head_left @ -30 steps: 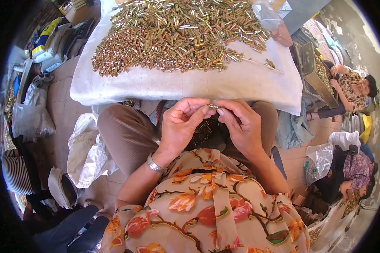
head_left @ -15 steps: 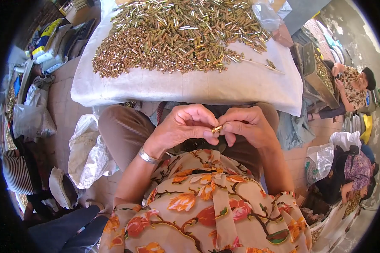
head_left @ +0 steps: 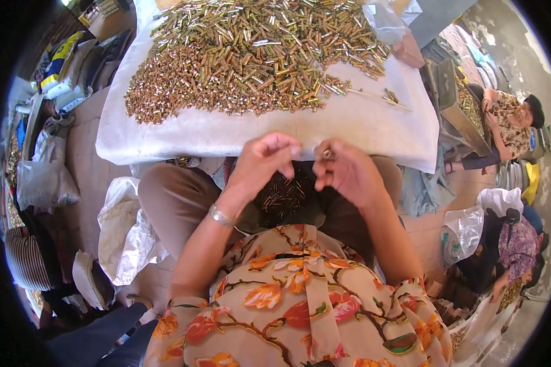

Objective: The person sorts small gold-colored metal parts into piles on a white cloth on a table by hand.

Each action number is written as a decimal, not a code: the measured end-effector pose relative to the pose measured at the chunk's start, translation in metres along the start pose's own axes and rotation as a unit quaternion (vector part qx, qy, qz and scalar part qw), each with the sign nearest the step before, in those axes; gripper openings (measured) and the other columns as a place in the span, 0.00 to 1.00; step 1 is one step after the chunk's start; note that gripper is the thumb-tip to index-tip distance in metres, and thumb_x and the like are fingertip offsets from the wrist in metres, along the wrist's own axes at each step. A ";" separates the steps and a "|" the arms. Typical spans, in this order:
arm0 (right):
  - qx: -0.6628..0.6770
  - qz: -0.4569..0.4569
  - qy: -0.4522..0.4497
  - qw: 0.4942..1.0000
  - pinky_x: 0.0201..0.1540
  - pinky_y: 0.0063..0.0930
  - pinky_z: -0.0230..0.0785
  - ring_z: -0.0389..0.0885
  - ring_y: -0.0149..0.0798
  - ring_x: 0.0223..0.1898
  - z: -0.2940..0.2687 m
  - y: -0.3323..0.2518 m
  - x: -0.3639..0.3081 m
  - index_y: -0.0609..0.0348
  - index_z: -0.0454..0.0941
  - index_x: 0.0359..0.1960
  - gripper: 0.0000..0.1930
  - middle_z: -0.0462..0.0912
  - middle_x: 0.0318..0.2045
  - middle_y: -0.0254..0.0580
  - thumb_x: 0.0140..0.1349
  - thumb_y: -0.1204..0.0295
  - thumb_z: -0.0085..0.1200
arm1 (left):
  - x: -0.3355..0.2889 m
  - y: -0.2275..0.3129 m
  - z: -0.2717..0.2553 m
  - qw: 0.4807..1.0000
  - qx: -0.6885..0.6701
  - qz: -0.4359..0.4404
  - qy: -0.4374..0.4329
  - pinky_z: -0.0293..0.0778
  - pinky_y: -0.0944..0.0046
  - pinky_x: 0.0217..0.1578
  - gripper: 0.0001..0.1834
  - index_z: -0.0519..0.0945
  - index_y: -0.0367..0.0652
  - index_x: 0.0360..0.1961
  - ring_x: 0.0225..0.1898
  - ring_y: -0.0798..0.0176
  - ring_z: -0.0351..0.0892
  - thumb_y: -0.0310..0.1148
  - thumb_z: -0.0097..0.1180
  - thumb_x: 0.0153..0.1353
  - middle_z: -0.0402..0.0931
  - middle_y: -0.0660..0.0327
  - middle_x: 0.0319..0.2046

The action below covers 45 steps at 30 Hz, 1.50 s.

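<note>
My right hand (head_left: pixel 351 173) is raised over my lap, its thumb and index finger closed on a small brass-coloured metal sleeve (head_left: pixel 327 154) seen nearly end-on. My left hand (head_left: pixel 264 162) is a short way to the left, apart from it, with a metal band on the wrist. Its fingertips are smeared by motion, so whether they hold anything cannot be made out. Below and between the hands, a dark container (head_left: pixel 281 199) on my lap holds several thin metal pieces. In front of me lies a large pile of small brass-coloured metal parts (head_left: pixel 245 67), short pieces nearest left and longer tubes behind.
The pile rests on a white cloth-covered table (head_left: pixel 183 137). A thin pale stick (head_left: pixel 379 99) and a reddish block (head_left: pixel 409 51) lie toward its right. A white sack (head_left: pixel 125 235) is on the floor at left. At right, one person (head_left: pixel 511 119) works beside a metal-edged trough (head_left: pixel 459 113); another person (head_left: pixel 520 248) sits nearer.
My hands have separated and risen toward the table. The metal sleeve, earlier held between both hands, is now in my right fingers only. The lap container has come into view.
</note>
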State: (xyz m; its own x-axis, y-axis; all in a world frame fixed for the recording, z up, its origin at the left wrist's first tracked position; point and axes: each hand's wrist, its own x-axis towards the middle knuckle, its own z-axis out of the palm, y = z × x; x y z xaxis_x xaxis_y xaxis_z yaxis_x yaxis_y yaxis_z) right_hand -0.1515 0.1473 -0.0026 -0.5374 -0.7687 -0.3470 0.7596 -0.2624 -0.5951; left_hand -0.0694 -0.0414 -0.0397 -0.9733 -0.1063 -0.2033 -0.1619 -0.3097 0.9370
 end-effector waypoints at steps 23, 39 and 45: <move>-0.386 -0.141 0.061 0.910 0.20 0.21 0.59 0.66 0.24 0.21 -0.010 -0.015 0.040 0.60 0.72 0.48 0.13 0.70 0.24 0.30 0.63 0.72 0.53 | 0.016 -0.007 0.008 0.986 0.000 0.089 0.138 0.78 0.71 0.38 0.08 0.80 0.33 0.41 0.34 0.69 0.81 0.25 0.55 0.62 0.81 0.61 0.34; -0.360 -0.245 0.074 0.897 0.34 0.12 0.66 0.75 0.20 0.35 0.036 0.030 -0.029 0.62 0.72 0.42 0.09 0.82 0.38 0.36 0.61 0.78 0.55 | -0.066 0.010 0.030 0.981 -0.162 0.071 0.074 0.78 0.67 0.43 0.12 0.73 0.33 0.48 0.40 0.66 0.81 0.23 0.53 0.63 0.79 0.56 0.41; -0.339 -0.289 0.049 0.894 0.34 0.13 0.67 0.76 0.21 0.34 0.040 0.040 -0.033 0.62 0.71 0.43 0.10 0.82 0.38 0.37 0.61 0.79 0.54 | -0.072 0.014 0.038 0.976 -0.181 0.090 0.084 0.78 0.66 0.46 0.13 0.71 0.34 0.48 0.41 0.65 0.81 0.22 0.53 0.62 0.78 0.56 0.41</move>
State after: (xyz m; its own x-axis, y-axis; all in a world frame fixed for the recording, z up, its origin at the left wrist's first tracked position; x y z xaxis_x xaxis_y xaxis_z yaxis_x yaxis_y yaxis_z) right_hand -0.0889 0.1386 0.0143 -0.8228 -0.5559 0.1181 -0.0333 -0.1602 -0.9865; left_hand -0.0083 -0.0018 -0.0011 -0.9355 -0.3334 -0.1169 0.1064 -0.5814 0.8066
